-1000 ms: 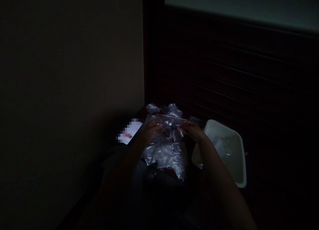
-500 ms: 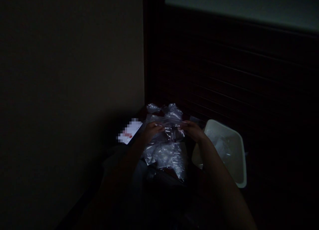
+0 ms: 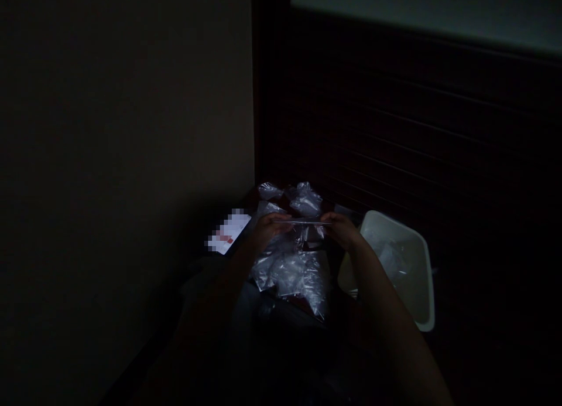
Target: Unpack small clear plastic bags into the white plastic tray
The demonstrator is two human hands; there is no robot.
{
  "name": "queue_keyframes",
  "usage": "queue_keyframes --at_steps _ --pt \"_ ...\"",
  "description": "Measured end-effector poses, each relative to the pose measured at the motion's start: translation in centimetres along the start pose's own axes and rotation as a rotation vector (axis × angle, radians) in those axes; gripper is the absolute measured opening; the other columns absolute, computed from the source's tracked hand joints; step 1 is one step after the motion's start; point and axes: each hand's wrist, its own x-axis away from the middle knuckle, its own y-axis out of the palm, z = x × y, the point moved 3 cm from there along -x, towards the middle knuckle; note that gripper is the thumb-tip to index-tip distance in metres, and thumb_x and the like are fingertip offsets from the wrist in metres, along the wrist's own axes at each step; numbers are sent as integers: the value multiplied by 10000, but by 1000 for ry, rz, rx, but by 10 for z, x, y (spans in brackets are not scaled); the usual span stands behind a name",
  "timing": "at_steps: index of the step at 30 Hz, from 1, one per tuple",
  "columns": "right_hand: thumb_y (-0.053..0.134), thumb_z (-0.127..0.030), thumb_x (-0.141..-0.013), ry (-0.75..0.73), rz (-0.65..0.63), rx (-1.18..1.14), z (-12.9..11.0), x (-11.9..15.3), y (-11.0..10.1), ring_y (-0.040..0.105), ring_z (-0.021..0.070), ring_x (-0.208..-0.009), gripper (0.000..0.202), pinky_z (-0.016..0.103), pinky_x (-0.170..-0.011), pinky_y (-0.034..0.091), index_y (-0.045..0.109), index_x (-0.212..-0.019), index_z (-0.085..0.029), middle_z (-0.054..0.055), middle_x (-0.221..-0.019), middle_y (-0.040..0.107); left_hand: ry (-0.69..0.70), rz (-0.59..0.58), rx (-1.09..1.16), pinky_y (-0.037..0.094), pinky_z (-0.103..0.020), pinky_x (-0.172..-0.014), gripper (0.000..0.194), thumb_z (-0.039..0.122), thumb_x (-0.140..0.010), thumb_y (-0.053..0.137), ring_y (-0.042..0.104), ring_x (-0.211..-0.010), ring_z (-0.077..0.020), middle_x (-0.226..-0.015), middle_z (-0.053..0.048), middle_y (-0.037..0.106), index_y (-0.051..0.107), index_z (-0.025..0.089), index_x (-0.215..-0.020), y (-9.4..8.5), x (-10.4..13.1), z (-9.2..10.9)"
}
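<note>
Between my two hands a clear plastic bag is stretched level, seen almost edge-on as a thin bright line. My left hand pinches its left end, and my right hand grips the right end. Below and in front of the hands lies a heap of crinkled clear plastic bags. More bundled plastic sits just beyond the fingers. The scene is very dark, so the contents of the bags cannot be made out.
To the right stands a pale plastic bin with some clear plastic inside. A lit phone screen, partly blurred out, lies on the left. A plain wall rises at left, and dark slatted panelling is behind.
The bag in my hands has tipped from showing its face to nearly edge-on, drawn into a straight line. Both hands stay in about the same place.
</note>
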Motion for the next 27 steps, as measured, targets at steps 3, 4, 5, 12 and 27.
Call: queue_keyframes --at_steps 3,4,5,12,27 --pt "632 -169 -476 -47 21 14 0 -1 -1 527 110 -558 104 236 -553 394 589 -569 -185 -11 -581 603 37 -5 34 484 -390 -839 85 146 -587 714 633 -869 -223 -931 -87 681 639 125 -622 0 1 2" --pt "641 -179 -469 -67 25 23 0 -2 -1 534 117 -569 117 244 -564 401 594 -576 -187 -7 -597 613 47 -5 46 481 -391 -845 77 145 -588 707 629 -885 -228 -930 -88 681 639 124 -616 0 1 3" --pt "651 -188 -464 -90 30 32 0 -3 -2 543 125 -583 129 252 -577 409 596 -581 -188 -3 -615 622 56 -6 61 477 -392 -852 72 142 -586 702 627 -898 -232 -930 -88 681 643 123 -623 0 1 5" --pt "665 -196 -485 -242 68 104 -2 -5 -6 577 152 -666 152 285 -662 438 603 -624 -198 8 -709 656 69 -36 90 469 -414 -858 180 296 -691 643 628 -910 -251 -941 -114 686 660 121 -729 -5 -5 4" --pt "613 -188 -552 -133 55 -48 -3 -6 -4 615 177 -793 245 275 -657 445 626 -796 -207 31 -833 678 138 67 -28 465 -326 -763 504 162 -565 751 626 -789 -188 -881 -43 674 557 179 -1030 -7 -3 5"
